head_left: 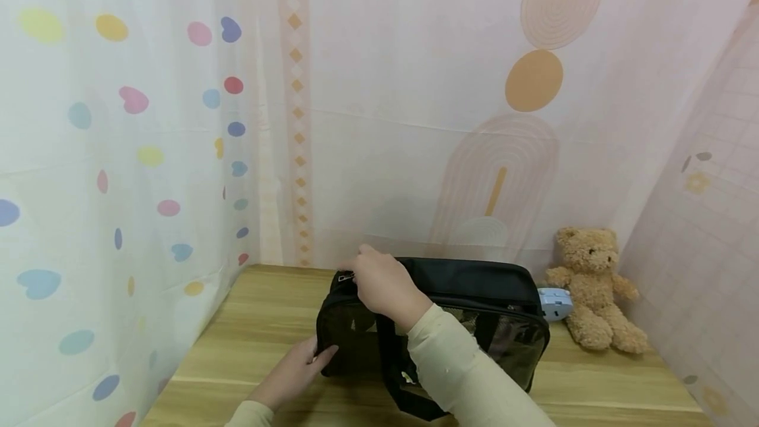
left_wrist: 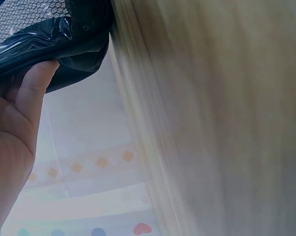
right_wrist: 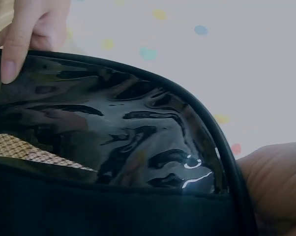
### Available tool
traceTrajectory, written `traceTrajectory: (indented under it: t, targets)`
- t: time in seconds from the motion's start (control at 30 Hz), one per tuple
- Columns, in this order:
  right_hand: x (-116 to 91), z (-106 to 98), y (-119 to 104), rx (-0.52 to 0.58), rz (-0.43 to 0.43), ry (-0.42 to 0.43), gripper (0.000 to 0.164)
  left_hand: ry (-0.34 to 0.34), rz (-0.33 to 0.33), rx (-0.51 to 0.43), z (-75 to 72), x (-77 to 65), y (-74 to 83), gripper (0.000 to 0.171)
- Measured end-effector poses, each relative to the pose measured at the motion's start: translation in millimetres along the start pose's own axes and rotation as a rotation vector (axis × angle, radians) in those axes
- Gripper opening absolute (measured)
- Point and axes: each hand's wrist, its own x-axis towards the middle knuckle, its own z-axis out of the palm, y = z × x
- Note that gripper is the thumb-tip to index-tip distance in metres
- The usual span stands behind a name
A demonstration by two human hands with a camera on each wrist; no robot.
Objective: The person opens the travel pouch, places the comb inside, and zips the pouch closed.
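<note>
Bag (head_left: 468,279): black, upright on the wood-grained tabletop (head_left: 237,321), slightly right of the middle as I look on; solid black top, clear glossy panels edged in dark piping.
Left hand (head_left: 296,368): low at the bag's left end, thumb on the glossy panel and the other fingers behind the edge, so that edge is pinched between them; whether those hidden fingers are spread or together, I can't tell.
Right hand (head_left: 385,285): at the bag's upper left corner, back of the hand upward, fingers bent; the tips are hidden from me, so I can't tell whether they pinch anything.
Zip pull (head_left: 345,277): silvery, just beside the right hand's fingers.
Strap (head_left: 418,404): black, drooping down the bag's front, partly covered by the right forearm.
Mesh (left_wrist: 20,24): a netlike patch, next to the glossy panel in the left wrist view.
Sleeve (head_left: 474,364): cream, on the right arm, crossing in front of the bag.
Pale blue object (head_left: 555,304): between the bag's right end and the bear, partly hidden.
Teddy bear (head_left: 593,282): light brown and curly, seated to the right of the bag.
Hanging cloth (head_left: 379,84): arches and diamonds behind, coloured dots and hearts at the left.
</note>
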Motion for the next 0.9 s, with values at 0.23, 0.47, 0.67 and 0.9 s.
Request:
traceTrajectory:
  t: [0.23,0.47,0.67,0.9]
  targets:
    - [-4,3,5,0.090,-0.011,0.033,0.017,-0.011,-0.031,-0.032,0.2,-2.1,1.1,0.049]
    - [-7,4,9,0.272,0.001,0.091,0.008,-0.011,-0.012,-0.041,0.0,-3.7,2.3,0.051]
    - [-13,4,8,0.290,0.010,0.092,0.012,0.004,0.002,-0.027,-0.2,-4.2,0.8,0.049]
    - [-14,5,16,0.443,-0.002,0.158,0.011,0.001,0.015,-0.005,0.5,-3.5,0.5,0.047]
